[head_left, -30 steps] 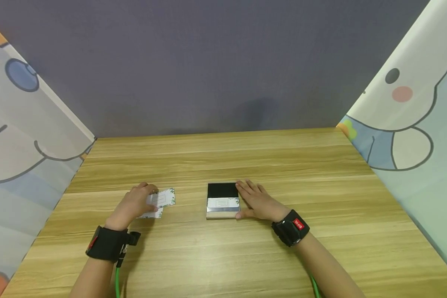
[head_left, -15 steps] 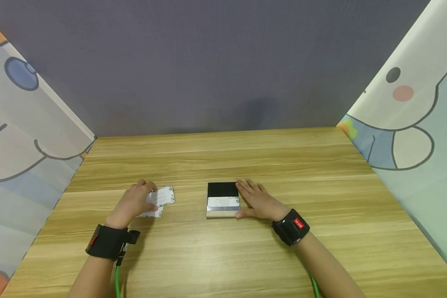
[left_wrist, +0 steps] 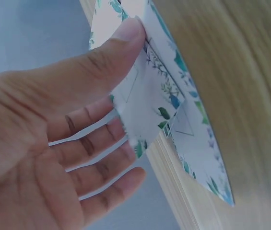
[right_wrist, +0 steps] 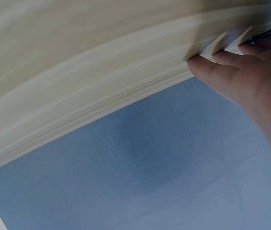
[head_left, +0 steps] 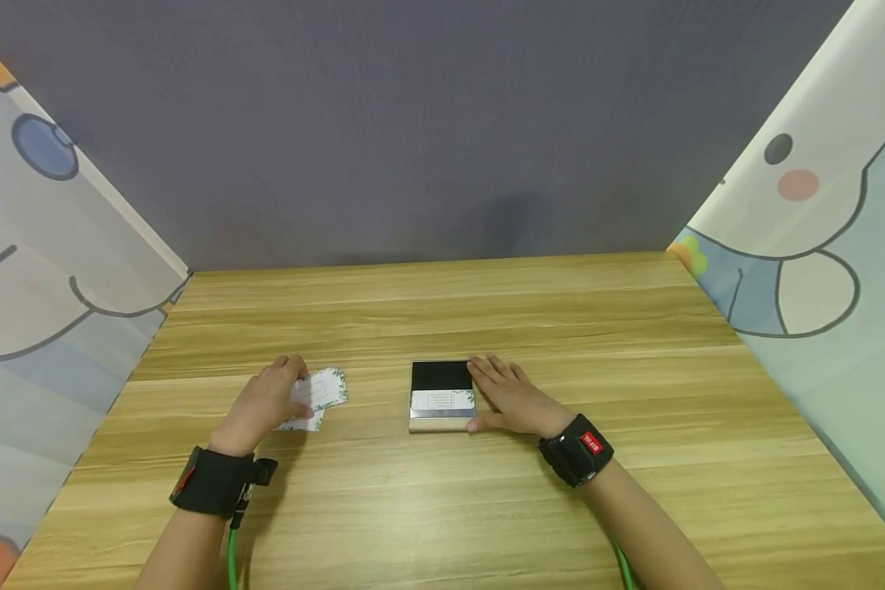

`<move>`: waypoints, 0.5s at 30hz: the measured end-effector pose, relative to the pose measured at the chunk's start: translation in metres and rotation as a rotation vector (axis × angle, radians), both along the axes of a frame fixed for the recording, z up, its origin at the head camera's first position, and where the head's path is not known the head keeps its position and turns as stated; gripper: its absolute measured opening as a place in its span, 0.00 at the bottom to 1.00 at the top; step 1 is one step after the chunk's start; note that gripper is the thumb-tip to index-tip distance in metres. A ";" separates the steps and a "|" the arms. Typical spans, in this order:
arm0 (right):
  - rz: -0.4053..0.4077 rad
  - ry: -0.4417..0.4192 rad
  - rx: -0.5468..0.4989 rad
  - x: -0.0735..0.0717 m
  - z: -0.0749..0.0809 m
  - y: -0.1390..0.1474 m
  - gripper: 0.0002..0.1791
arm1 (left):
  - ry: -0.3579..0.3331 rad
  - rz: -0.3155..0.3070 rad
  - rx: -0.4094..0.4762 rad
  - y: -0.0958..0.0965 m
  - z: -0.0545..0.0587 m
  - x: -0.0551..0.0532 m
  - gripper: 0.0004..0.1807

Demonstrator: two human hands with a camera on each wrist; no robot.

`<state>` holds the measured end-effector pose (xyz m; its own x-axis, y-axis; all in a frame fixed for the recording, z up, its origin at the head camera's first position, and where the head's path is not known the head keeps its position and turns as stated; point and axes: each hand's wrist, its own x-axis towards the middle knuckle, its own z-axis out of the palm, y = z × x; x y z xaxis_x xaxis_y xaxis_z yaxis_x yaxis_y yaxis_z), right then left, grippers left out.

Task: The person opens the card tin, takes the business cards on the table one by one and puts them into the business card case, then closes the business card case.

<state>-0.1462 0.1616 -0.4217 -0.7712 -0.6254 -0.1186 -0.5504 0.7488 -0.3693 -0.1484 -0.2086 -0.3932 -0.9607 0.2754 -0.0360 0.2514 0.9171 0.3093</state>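
On the left of the table, my left hand (head_left: 261,401) pinches a white business card (head_left: 323,388) with a green leaf border. In the left wrist view the thumb lies across this upper card (left_wrist: 142,103), with fingers at its far edge. A second leaf-edged card (left_wrist: 197,158) lies partly under it. At the middle of the table lies an opened card case (head_left: 442,375), black inside, with a silver band and a similar card (head_left: 442,400) in it. My right hand (head_left: 512,403) lies with extended fingers and thumb against the case's right edge.
The wooden table (head_left: 442,508) ends at a grey-purple partition (head_left: 428,131) at the back. Printed cartoon panels stand along the left and right sides. A black band with a green cable is on each wrist.
The upper card in my left hand has turned very slightly, its far right corner a little farther from me. My right hand and the case stay still.
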 end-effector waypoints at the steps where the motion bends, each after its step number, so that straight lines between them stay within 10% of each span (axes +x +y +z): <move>1: 0.001 0.000 -0.002 0.000 0.000 0.000 0.51 | 0.002 0.000 0.004 0.000 0.000 0.000 0.27; 15: -0.014 -0.024 -0.004 0.000 -0.001 0.001 0.52 | 0.035 -0.016 0.121 -0.001 0.005 -0.004 0.09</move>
<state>-0.1463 0.1630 -0.4225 -0.7771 -0.6149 -0.1344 -0.5308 0.7549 -0.3851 -0.1519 -0.2095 -0.3880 -0.9562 0.2908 0.0320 0.2781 0.8693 0.4087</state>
